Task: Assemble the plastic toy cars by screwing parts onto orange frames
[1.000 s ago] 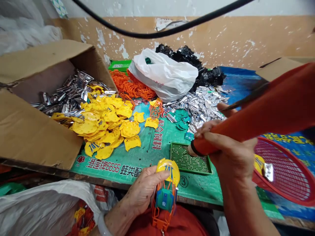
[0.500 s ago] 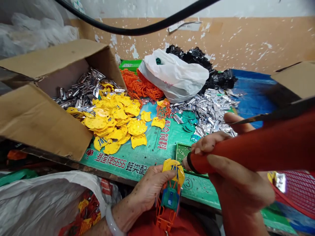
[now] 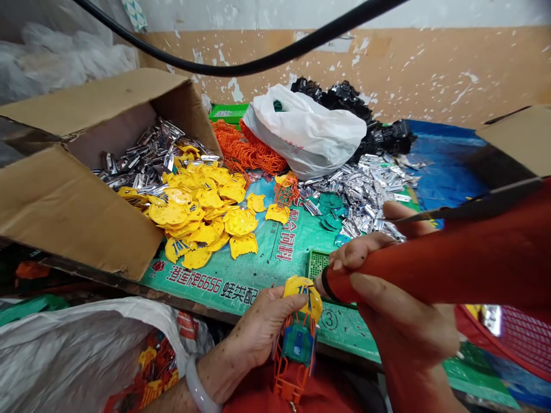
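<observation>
My left hand [image 3: 269, 321] is closed around a plastic toy car assembly [image 3: 297, 344], thumb pressed on its yellow cover [image 3: 302, 291]. The assembly has an orange lattice frame and a teal block in its middle. My right hand [image 3: 400, 304] grips an orange-red electric screwdriver [image 3: 465, 258]. Its tip end points left and meets the right edge of the yellow cover; whether the bit touches a screw cannot be made out. Behind the tool's nose, a green perforated tray [image 3: 317, 264] is partly hidden. A pile of yellow covers [image 3: 202, 212] lies beyond my left hand.
An open cardboard box [image 3: 81, 212] holds shiny metal-like pieces. Orange frames [image 3: 253, 152], a white bag [image 3: 305, 132], black parts [image 3: 387, 137] and silvery pieces [image 3: 365, 195] lie at the back. A red basket [image 3: 516, 344] stands right, a white sack [image 3: 86, 344] lower left. A black cable [image 3: 241, 70] hangs overhead.
My right hand has brought the screwdriver from the green tray left and down to the yellow cover. The left hand keeps its hold on the assembly. The camera view has shifted.
</observation>
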Tool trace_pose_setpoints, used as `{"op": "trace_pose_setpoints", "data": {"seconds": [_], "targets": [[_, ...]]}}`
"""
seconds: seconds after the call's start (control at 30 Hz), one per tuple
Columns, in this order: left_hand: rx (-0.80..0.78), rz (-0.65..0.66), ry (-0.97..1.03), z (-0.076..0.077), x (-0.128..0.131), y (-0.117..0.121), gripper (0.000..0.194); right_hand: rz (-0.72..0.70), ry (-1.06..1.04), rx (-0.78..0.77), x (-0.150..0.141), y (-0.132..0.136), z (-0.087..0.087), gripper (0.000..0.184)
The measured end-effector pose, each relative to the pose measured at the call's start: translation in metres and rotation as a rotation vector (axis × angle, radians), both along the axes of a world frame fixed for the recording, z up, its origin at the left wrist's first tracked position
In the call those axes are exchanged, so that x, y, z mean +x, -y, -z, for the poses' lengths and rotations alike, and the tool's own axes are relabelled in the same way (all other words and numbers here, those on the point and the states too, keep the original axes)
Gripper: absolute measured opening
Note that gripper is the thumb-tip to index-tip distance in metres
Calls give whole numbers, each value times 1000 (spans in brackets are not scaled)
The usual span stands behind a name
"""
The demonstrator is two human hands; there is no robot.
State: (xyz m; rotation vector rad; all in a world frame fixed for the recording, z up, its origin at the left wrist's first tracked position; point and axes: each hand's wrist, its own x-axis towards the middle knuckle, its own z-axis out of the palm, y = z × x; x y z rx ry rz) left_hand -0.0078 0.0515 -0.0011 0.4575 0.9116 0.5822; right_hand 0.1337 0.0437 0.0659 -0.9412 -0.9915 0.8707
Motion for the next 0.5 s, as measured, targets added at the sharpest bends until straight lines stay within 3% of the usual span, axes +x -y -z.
{"op": "trace_pose_setpoints", "data": {"seconds": [0.23,0.5], "targets": [[4,-3,27,0,0,1,33,-31,41,19,1,-1,5,34],[-21,-10,69,-1,2,1,33,6,83,11,1,1,8,26]]}}
